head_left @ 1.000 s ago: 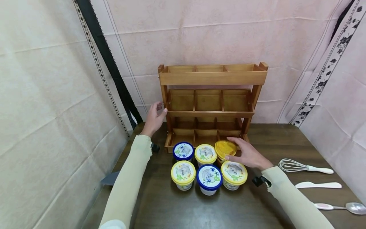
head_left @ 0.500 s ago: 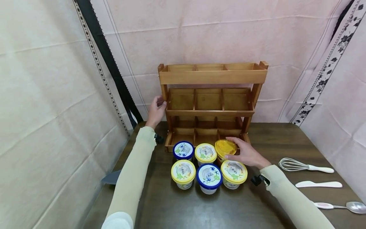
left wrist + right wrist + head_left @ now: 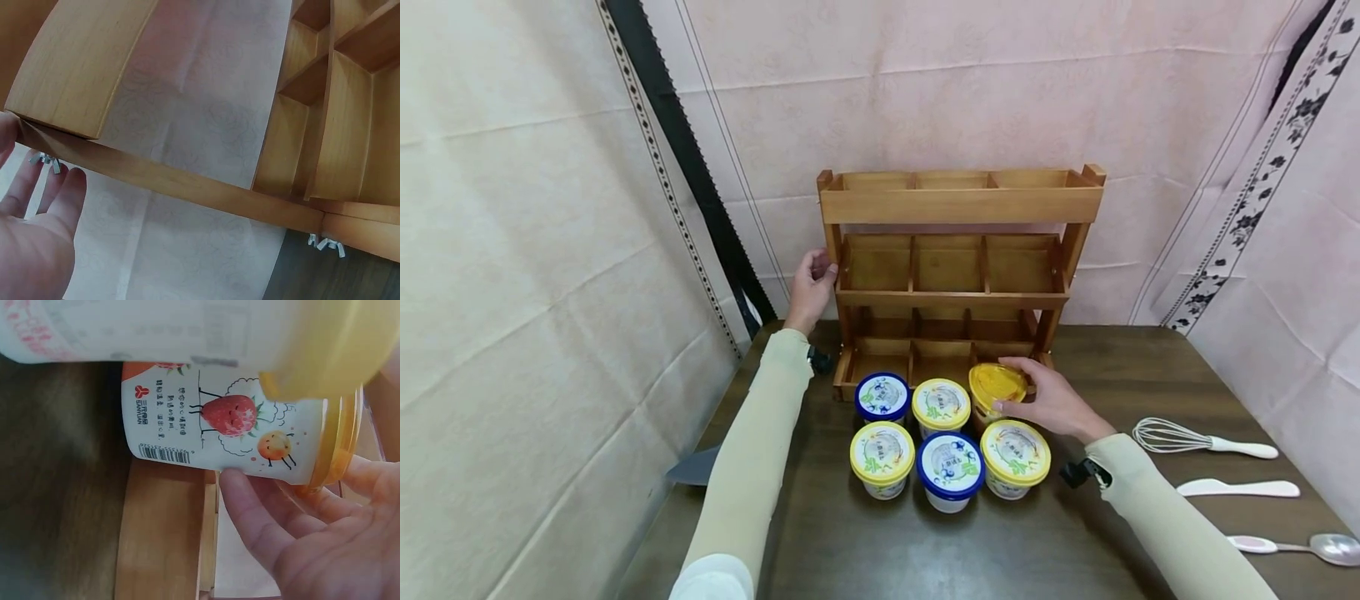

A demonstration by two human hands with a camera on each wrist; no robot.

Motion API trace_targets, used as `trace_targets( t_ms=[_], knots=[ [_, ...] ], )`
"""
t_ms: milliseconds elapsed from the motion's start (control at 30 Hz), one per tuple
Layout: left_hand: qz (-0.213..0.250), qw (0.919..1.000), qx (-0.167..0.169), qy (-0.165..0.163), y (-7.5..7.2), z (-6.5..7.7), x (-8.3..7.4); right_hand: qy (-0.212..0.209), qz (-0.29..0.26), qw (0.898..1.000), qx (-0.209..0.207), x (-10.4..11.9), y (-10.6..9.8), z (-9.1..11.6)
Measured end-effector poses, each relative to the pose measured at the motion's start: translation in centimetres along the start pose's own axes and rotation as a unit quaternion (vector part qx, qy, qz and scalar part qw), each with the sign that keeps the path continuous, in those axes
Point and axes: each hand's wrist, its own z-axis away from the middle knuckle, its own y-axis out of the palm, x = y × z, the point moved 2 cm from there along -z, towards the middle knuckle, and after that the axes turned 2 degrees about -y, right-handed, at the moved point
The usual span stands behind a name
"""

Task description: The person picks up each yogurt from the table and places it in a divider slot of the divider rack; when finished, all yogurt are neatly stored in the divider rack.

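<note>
My left hand (image 3: 811,287) is at the left upright of the wooden rack (image 3: 958,206), thumb at its front edge and fingers along the outer side. In the left wrist view the fingers (image 3: 67,197) lie beside a wing nut (image 3: 47,160). My right hand (image 3: 1051,400) holds a yogurt cup (image 3: 997,385) with an amber lid between thumb and fingers, just before the rack's lowest tier. The right wrist view shows a strawberry print on this cup (image 3: 228,415). Other cups stand close by, including a yellow-lidded one (image 3: 1015,454) and a blue-lidded one (image 3: 951,468).
At the right lie a whisk (image 3: 1180,435), a white knife (image 3: 1236,488) and a spoon (image 3: 1330,547). A grey flat piece (image 3: 692,467) sits at the table's left edge. Pale cloth (image 3: 955,108) hangs behind the rack and on both sides.
My left hand has moved slightly up and right, its fingers closing in against the rack's upright. The amber-lidded cup has shifted slightly right in my right hand.
</note>
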Motion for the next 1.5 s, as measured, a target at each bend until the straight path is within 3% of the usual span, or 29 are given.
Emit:
trace_targets(
  t_ms=[367, 833, 1100, 1500],
  knots=[
    [0.019, 0.9998, 0.004, -0.002, -0.3, -0.1, 0.2, -0.004, -0.021, 0.999, -0.026, 0.4, -1.6, 0.1],
    [0.008, 0.9998, 0.018, 0.001, -0.5, -0.3, 0.1, 0.016, -0.043, 0.997, -0.065, 0.4, -3.6, -1.9],
    [0.007, 0.9998, 0.021, 0.004, -0.4, -0.6, 0.3, 0.041, -0.028, 0.995, -0.09, -0.4, -3.6, -3.2],
    [0.003, 0.9998, 0.02, -0.005, -0.5, -0.6, 0.4, 0.049, -0.022, 0.994, -0.093, -1.8, -3.2, -4.2]
  ],
)
